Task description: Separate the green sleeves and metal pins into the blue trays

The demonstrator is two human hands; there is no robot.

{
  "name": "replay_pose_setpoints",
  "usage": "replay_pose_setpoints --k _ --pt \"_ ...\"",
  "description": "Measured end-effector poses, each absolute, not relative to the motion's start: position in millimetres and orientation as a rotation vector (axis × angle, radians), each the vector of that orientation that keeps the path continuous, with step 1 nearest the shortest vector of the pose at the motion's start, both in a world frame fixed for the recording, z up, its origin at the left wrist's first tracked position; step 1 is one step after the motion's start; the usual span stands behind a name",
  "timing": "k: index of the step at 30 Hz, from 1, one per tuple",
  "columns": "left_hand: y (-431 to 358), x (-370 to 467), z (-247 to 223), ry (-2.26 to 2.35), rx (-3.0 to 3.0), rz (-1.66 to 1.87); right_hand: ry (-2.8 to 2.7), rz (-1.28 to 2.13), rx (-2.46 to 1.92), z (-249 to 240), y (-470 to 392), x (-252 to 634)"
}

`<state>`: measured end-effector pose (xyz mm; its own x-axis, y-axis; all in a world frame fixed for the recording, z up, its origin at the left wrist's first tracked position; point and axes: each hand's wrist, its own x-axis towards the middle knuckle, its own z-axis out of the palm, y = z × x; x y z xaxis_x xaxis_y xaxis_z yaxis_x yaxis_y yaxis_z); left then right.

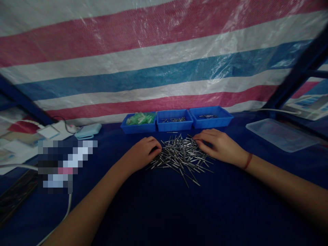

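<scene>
A loose heap of thin, shiny metal pins [179, 153], many with tapered ends, lies on the dark blue tabletop. At the heap's left edge is my left hand [143, 152], thumb and forefinger closed together against the pins. My right hand [217, 143] reaches in from the other side, its fingertips pinched at the heap's upper right edge. Whatever sits between the fingertips of either hand is too small or hidden to make out. One single pin [172, 132] lies apart, just behind the heap.
Behind the heap stand three blue bins: one with green plastic pieces [140, 118], a middle bin [175, 127] and a right bin [214, 122] with metal pins. A translucent lid [279, 135] lies right. Left are a light blue case [88, 131] and a white cable [69, 205].
</scene>
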<state>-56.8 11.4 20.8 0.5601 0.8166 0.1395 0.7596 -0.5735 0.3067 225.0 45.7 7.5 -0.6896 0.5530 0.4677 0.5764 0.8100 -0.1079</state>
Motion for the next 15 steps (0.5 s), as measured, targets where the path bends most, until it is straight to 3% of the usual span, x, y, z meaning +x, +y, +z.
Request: replay_pose_setpoints --k 7,15 --pt "9 -57 25 1.383 2.529 0.471 -2.480 -0.006 -0.798 11 36 217" --pt "-14 -20 30 1.254 2.064 0.786 -2.131 0.487 -0.817 21 0 191"
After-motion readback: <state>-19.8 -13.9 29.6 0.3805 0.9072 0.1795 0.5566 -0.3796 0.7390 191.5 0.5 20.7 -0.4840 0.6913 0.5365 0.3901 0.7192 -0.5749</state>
